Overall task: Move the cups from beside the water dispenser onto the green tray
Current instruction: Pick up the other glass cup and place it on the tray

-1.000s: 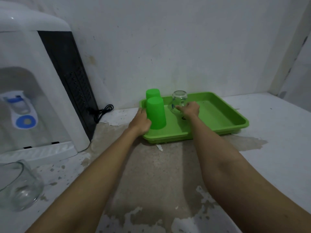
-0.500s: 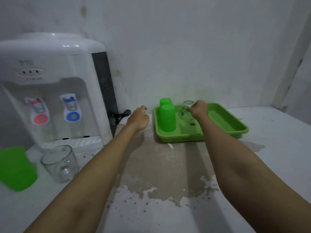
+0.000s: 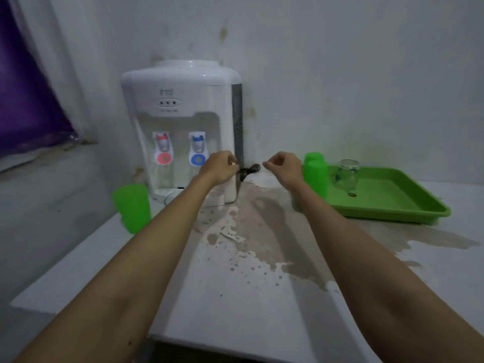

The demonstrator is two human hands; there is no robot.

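Empty, loosely curled left hand [image 3: 218, 167] and right hand [image 3: 284, 167] hover outstretched

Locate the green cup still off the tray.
The green cup stands on the counter at the left of the head view, beside the water dispenser.

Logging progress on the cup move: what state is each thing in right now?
Green cup: upright, beside the water dispenser.
Two green cups: upside down on green tray.
Glass cup: on tray.
Left hand: empty, loosely curled.
Right hand: empty, loosely curled.
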